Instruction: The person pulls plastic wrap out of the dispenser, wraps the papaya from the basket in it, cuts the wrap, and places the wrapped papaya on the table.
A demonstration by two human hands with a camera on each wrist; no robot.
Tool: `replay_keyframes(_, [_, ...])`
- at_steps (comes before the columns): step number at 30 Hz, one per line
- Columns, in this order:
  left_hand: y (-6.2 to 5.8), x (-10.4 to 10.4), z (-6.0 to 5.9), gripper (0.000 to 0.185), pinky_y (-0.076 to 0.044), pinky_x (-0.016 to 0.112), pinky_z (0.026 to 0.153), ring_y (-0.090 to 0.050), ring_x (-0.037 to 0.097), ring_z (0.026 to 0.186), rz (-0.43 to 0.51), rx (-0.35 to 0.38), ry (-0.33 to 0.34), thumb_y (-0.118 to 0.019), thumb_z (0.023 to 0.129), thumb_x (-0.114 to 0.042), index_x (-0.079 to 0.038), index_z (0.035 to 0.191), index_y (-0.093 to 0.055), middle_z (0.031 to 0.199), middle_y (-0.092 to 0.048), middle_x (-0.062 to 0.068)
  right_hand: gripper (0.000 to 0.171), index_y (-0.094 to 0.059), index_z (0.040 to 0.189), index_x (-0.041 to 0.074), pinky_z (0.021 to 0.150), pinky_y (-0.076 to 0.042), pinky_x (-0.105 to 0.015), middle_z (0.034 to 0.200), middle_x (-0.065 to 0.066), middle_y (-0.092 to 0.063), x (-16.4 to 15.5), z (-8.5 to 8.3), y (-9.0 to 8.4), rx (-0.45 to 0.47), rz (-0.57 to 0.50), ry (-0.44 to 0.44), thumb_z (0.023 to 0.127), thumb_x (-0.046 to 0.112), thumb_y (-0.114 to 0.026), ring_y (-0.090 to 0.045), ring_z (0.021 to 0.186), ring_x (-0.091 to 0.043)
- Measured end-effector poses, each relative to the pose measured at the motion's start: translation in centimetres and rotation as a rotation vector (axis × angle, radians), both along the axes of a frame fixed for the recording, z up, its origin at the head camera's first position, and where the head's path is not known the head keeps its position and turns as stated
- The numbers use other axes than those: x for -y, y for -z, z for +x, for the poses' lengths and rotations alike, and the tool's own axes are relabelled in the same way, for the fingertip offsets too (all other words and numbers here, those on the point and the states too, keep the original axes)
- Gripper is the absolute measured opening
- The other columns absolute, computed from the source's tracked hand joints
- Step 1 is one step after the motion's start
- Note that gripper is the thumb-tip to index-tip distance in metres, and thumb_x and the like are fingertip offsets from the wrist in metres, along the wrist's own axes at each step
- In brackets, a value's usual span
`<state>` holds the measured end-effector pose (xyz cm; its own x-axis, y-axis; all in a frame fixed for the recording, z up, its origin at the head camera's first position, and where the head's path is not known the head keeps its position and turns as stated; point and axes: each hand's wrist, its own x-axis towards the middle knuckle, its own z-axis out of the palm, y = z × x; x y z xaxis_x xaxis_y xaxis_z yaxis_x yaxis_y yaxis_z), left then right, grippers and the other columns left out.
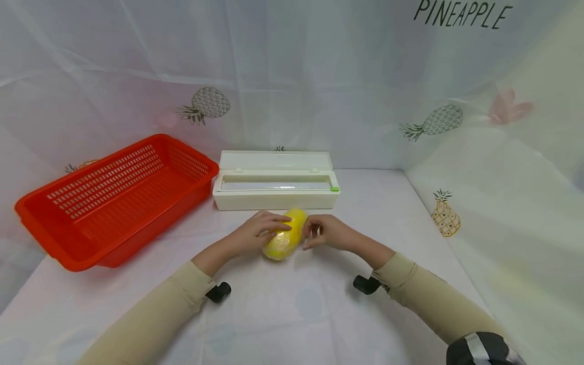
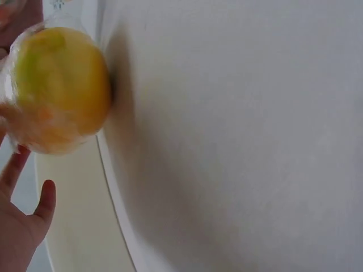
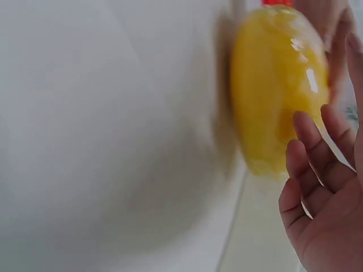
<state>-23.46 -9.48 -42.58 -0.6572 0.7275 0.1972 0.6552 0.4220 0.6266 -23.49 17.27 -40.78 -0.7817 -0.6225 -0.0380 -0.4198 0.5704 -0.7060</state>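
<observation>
A yellow fruit [image 1: 285, 241], rounded and longish, lies on the white tablecloth wrapped in clear plastic film. A greenish patch shows on its skin in the left wrist view. My left hand [image 1: 255, 230] rests its fingers on the fruit's upper left side. Beside the fruit's right end is my right hand [image 1: 329, 231], its fingers loosely bent with nothing held between them. In the right wrist view its fingertips [image 3: 303, 122] overlap the fruit's near side. Just behind the fruit stands a white cling film dispenser [image 1: 276, 202] with its lid raised and a roll inside.
A red slotted plastic basket [image 1: 123, 256] stands to the left, its right end close to the dispenser. A green slider [image 1: 335, 189] sits at the dispenser's right end. White cloth printed with pineapples [image 1: 211, 102] hangs behind and along the right side.
</observation>
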Motion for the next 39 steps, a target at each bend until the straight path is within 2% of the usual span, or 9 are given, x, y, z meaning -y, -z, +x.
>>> replay_keyframes(4, [-0.5,0.0,0.0,0.04,-0.033,0.044,0.11,-0.042,0.018,0.133,-0.048,0.033,-0.011,-0.05,0.095,-0.001,-0.018,0.126,-0.067,0.142,-0.051,-0.008,0.035,-0.062,0.098,0.005,0.063,-0.045,-0.028,0.082,0.0,-0.06,-0.7,-0.4,-1.8,-0.063,-0.054,0.069,0.077,0.02,-0.085,-0.053,0.075,-0.02])
replay_keyframes(8, [-0.9,-0.6,0.0,0.025,-0.038,0.042,0.107,-0.049,0.018,0.128,-0.044,0.032,-0.017,-0.066,0.092,-0.015,-0.017,0.116,-0.073,0.137,-0.057,-0.005,0.04,-0.061,0.102,0.005,0.075,-0.047,-0.04,0.092,-0.006,-0.062,-1.3,-0.8,-2.3,-0.105,-0.076,0.109,0.075,0.02,-0.086,-0.053,0.086,-0.029])
replay_keyframes(12, [-0.7,-1.5,0.0,0.026,-0.043,0.042,0.102,-0.055,0.02,0.12,-0.082,-0.083,-0.048,-0.081,0.081,-0.028,-0.017,0.103,-0.072,0.128,-0.062,-0.002,0.046,-0.06,0.107,0.005,0.086,-0.045,-0.048,0.108,-0.013,-0.06,-1.5,-0.7,-1.0,-0.129,-0.077,0.12,0.074,0.02,-0.087,-0.051,0.099,-0.033])
replay_keyframes(16, [-0.4,-2.1,0.0,0.028,-0.045,0.041,0.098,-0.057,0.019,0.115,-0.145,-0.179,-0.076,-0.083,0.079,-0.029,-0.018,0.101,-0.07,0.126,-0.062,-0.003,0.05,-0.059,0.115,0.002,0.088,-0.048,-0.04,0.109,-0.009,-0.061,-1.0,0.1,0.7,-0.133,-0.085,0.23,0.076,0.021,-0.085,-0.053,0.099,-0.025])
replay_keyframes(20, [-0.3,-2.3,0.1,0.028,-0.045,0.04,0.098,-0.057,0.019,0.113,-0.145,-0.175,-0.08,-0.082,0.08,-0.027,-0.018,0.103,-0.069,0.127,-0.061,-0.004,0.039,-0.064,0.115,0.002,0.087,-0.05,-0.038,0.106,-0.002,-0.064,-0.8,0.8,1.6,-0.165,-0.1,0.313,0.082,0.014,-0.081,-0.056,0.096,-0.021])
replay_keyframes(24, [-0.3,-2.0,0.2,0.036,-0.043,0.043,0.1,-0.055,0.023,0.115,-0.138,-0.131,-0.107,-0.082,0.08,-0.025,-0.02,0.112,-0.068,0.132,-0.056,-0.003,0.018,-0.073,0.102,0.006,0.086,-0.053,-0.038,0.098,0.001,-0.065,-1.2,0.9,1.9,-0.226,-0.131,0.332,0.085,0.005,-0.076,-0.059,0.093,-0.019])
replay_keyframes(28, [-0.3,-1.8,0.3,0.052,-0.041,0.049,0.102,-0.053,0.028,0.119,-0.181,-0.112,-0.138,-0.082,0.08,-0.026,-0.021,0.129,-0.064,0.14,-0.05,0.001,0.012,-0.078,0.093,0.011,0.088,-0.052,-0.035,0.094,0.005,-0.064,-1.7,1.2,2.1,-0.264,-0.173,0.3,0.085,0.002,-0.074,-0.059,0.095,-0.016])
replay_keyframes(31, [-0.3,-1.7,0.3,0.059,-0.039,0.05,0.102,-0.052,0.029,0.121,-0.211,-0.112,-0.126,-0.079,0.083,-0.028,-0.019,0.137,-0.058,0.141,-0.05,0.002,0.014,-0.079,0.091,0.011,0.086,-0.053,-0.033,0.094,0.005,-0.064,-2.1,1.4,2.2,-0.302,-0.208,0.252,0.084,0.0,-0.075,-0.059,0.094,-0.016])
replay_keyframes(39, [-0.7,-1.1,0.2,0.056,-0.037,0.048,0.106,-0.047,0.029,0.127,-0.25,-0.116,-0.056,-0.074,0.087,-0.027,-0.02,0.14,-0.055,0.144,-0.048,0.002,0.017,-0.079,0.091,0.011,0.083,-0.052,-0.028,0.101,0.002,-0.065,-2.8,1.7,1.9,-0.409,-0.168,0.036,0.08,-0.003,-0.077,-0.057,0.097,-0.017])
